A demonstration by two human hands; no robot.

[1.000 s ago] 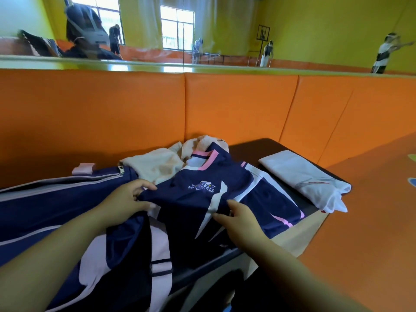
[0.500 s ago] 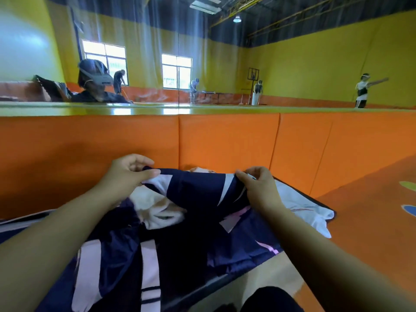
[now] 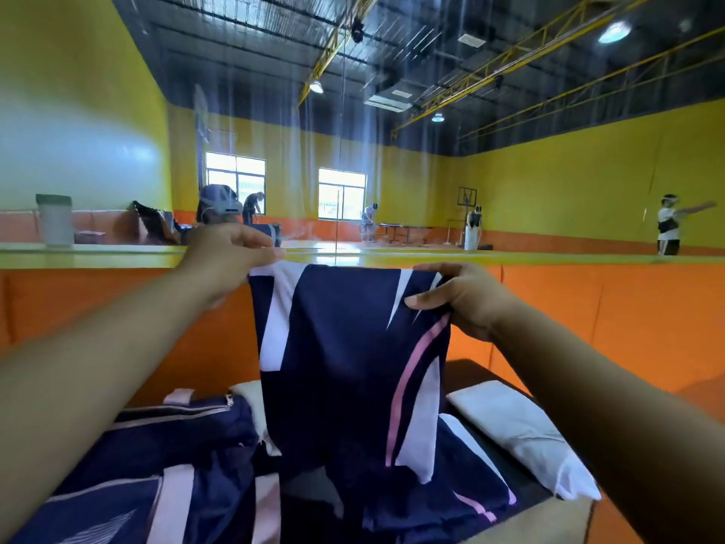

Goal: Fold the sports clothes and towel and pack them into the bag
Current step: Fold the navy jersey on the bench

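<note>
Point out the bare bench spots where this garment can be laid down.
Only a dark strip of bench shows bare, right of the held garment, between the orange padding and the folded white cloth. Elsewhere crowded: bag left, navy clothes in the middle.

Both bare forearms rise from the lower corners toward mid-frame. The left hand (image 3: 229, 255) pinches the top edge of a navy, white and pink fabric garment (image 3: 345, 347); the right hand (image 3: 463, 298) grips its other corner, fingers seemingly curled behind.
</note>
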